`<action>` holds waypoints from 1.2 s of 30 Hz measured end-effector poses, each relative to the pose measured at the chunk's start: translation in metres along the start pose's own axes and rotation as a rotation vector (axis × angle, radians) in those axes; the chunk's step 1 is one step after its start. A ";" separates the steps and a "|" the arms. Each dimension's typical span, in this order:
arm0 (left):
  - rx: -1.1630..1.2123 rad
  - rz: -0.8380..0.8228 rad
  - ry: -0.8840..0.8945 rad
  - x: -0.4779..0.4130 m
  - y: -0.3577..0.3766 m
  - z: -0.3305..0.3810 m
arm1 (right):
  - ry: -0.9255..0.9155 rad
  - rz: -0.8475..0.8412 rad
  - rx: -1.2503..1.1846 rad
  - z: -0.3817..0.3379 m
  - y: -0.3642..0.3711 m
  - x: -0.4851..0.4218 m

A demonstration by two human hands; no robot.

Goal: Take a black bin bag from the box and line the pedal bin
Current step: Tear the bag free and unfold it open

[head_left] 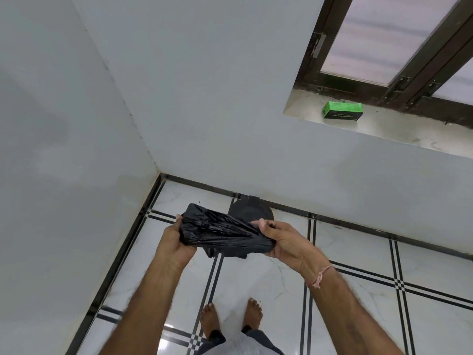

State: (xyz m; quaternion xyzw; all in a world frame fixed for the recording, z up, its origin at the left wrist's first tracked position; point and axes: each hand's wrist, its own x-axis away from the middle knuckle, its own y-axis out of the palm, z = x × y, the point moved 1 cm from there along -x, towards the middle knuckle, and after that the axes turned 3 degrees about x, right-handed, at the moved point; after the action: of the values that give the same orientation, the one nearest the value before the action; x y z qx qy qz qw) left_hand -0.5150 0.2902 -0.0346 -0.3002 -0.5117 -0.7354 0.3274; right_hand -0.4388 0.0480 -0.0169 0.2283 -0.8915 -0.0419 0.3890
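I hold a crumpled black bin bag [220,231] in front of me, stretched between both hands. My left hand [174,239] grips its left end. My right hand [284,242] pinches its gathered right end. The dark pedal bin [252,208] stands on the floor against the far wall, mostly hidden behind the bag; only its lid shows. The green box [342,111] lies on the window sill at the upper right, well away from both hands.
White walls meet in a corner [158,172] just left of the bin. The window sill [384,129] juts out at the right under a dark-framed window. The floor has white tiles with black lines. My bare feet [230,319] stand below the hands.
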 end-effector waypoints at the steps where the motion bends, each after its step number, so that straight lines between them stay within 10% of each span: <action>1: -0.022 -0.008 -0.005 0.000 -0.002 0.003 | 0.012 0.019 0.008 0.000 -0.001 -0.001; 9: -0.165 -0.192 0.012 -0.002 -0.023 0.009 | 0.041 0.015 0.310 -0.006 -0.015 -0.007; 21: -0.195 -0.154 0.020 -0.014 -0.059 0.015 | -0.079 0.137 -0.578 -0.022 -0.029 -0.026; 29: -0.157 -0.224 0.062 -0.024 -0.052 0.026 | -0.212 0.206 -0.087 -0.012 -0.036 -0.030; 36: -0.624 -0.068 0.212 -0.031 -0.001 0.011 | -0.214 0.238 0.546 -0.028 0.004 -0.035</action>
State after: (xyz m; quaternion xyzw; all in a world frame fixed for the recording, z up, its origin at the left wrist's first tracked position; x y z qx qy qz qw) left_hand -0.4964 0.3061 -0.0562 -0.2904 -0.2346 -0.8944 0.2463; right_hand -0.3995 0.0701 -0.0198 0.2127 -0.9261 0.2213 0.2195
